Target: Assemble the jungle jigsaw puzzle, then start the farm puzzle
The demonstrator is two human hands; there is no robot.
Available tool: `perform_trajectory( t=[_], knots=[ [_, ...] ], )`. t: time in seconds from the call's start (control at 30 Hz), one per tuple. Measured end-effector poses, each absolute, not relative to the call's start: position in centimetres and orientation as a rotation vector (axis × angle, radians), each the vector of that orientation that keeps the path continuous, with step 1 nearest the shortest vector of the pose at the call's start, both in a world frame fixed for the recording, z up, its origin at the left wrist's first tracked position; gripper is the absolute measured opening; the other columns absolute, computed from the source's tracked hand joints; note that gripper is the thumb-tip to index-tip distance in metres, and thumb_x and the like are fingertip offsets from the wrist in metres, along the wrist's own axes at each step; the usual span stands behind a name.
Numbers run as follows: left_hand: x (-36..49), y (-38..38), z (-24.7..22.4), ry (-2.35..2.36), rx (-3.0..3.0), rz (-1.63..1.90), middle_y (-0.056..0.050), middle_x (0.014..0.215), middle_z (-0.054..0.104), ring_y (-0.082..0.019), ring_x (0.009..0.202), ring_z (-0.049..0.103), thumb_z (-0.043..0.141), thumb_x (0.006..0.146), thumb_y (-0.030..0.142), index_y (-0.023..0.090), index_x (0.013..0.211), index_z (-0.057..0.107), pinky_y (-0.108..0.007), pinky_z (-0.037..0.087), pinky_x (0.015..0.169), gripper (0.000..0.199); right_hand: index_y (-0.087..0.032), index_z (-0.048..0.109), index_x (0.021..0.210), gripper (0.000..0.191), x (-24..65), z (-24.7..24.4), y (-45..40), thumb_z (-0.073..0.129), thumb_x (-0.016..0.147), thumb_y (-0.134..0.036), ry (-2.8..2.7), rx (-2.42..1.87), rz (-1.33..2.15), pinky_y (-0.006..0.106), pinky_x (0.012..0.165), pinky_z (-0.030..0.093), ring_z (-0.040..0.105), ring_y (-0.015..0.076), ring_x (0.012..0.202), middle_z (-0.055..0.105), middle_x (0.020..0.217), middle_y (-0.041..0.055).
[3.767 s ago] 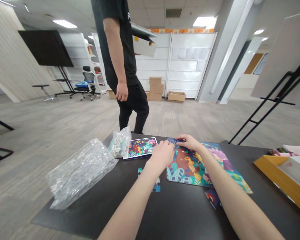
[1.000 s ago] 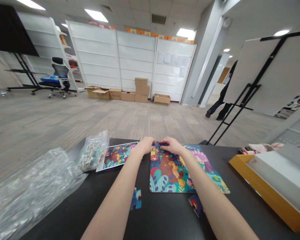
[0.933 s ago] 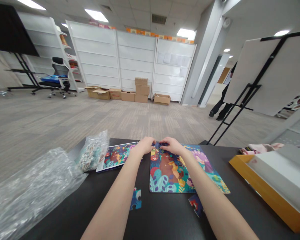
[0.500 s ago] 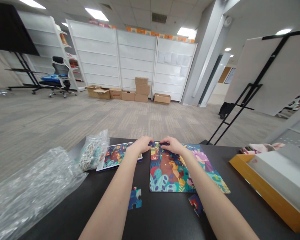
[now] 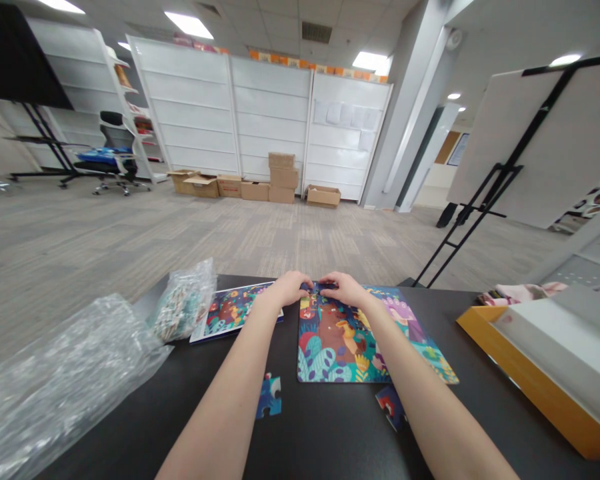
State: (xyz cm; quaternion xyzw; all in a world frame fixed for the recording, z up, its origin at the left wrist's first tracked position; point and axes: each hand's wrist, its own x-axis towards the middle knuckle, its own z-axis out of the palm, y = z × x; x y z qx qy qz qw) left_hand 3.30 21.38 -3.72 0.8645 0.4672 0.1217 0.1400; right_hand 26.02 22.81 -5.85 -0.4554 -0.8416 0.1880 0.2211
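A colourful jigsaw puzzle [image 5: 337, 340] with animals and plants lies on the black table. At its far left corner my left hand [image 5: 293, 288] is closed, fingertips on a small dark blue jigsaw piece [image 5: 313, 288]. From the other side my right hand [image 5: 343, 288] reaches over the puzzle, its fingers bent onto the same piece. My fingers partly cover the piece, so its fit against its neighbours cannot be made out. Nearer me lie two loose pieces: a blue one [image 5: 271, 397] by my left forearm and a dark blue and red one [image 5: 391, 405] partly under my right forearm.
A printed picture sheet [image 5: 235, 309] of the same scene lies left of the puzzle. Beside it are a clear bag of small pieces [image 5: 183, 303] and crumpled clear plastic [image 5: 80, 380]. A yellow and white box [image 5: 535, 380] stands at the right edge.
My left fingertips have shifted slightly to the right, closer to my right hand at the puzzle's far left corner. The loose pieces have stayed in place.
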Motion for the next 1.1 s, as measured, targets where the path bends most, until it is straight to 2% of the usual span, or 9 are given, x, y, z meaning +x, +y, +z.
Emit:
perform_trajectory(
  t=[0.27, 0.43, 0.77, 1.1],
  knots=[
    [3.4, 21.4, -3.8, 1.339, 2.517, 0.345, -0.004, 0.116, 0.077, -0.021, 0.112, 0.070, 0.067, 0.087, 0.022, 0.026, 0.114, 0.077, -0.026, 0.049, 0.099, 0.029, -0.022, 0.081, 0.100, 0.018, 26.0, -5.6, 22.9, 0.074, 0.083, -0.021, -2.376, -1.192, 0.481, 0.031, 0.090, 0.052, 0.070, 0.0200, 0.095, 0.077, 0.099, 0.0052],
    [3.7, 21.3, -3.5, 1.351, 2.523, 0.331, -0.005, 0.113, 0.078, -0.022, 0.109, 0.071, 0.068, 0.086, 0.021, 0.026, 0.111, 0.079, -0.025, 0.050, 0.098, 0.028, -0.022, 0.082, 0.095, 0.015, 25.8, -5.1, 22.8, 0.073, 0.084, -0.022, -2.449, -1.131, 0.428, 0.031, 0.093, 0.051, 0.070, 0.0211, 0.097, 0.077, 0.099, 0.0065],
    [3.7, 21.2, -3.9, 1.376, 2.537, 0.365, -0.005, 0.114, 0.077, -0.021, 0.108, 0.070, 0.063, 0.084, 0.016, 0.025, 0.112, 0.078, -0.026, 0.051, 0.098, 0.032, -0.024, 0.083, 0.098, 0.019, 25.8, -4.6, 22.7, 0.071, 0.084, -0.019, -2.525, -1.125, 0.375, 0.031, 0.092, 0.051, 0.070, 0.0218, 0.098, 0.078, 0.102, 0.0057],
    [4.0, 21.2, -3.6, 1.433, 2.496, 0.306, -0.005, 0.111, 0.079, -0.022, 0.108, 0.071, 0.067, 0.084, 0.019, 0.026, 0.108, 0.079, -0.026, 0.052, 0.097, 0.028, -0.024, 0.082, 0.098, 0.020, 25.6, -4.4, 22.5, 0.070, 0.084, -0.018, -2.557, -1.149, 0.350, 0.030, 0.092, 0.051, 0.071, 0.0212, 0.098, 0.078, 0.102, 0.0045]
  ],
)
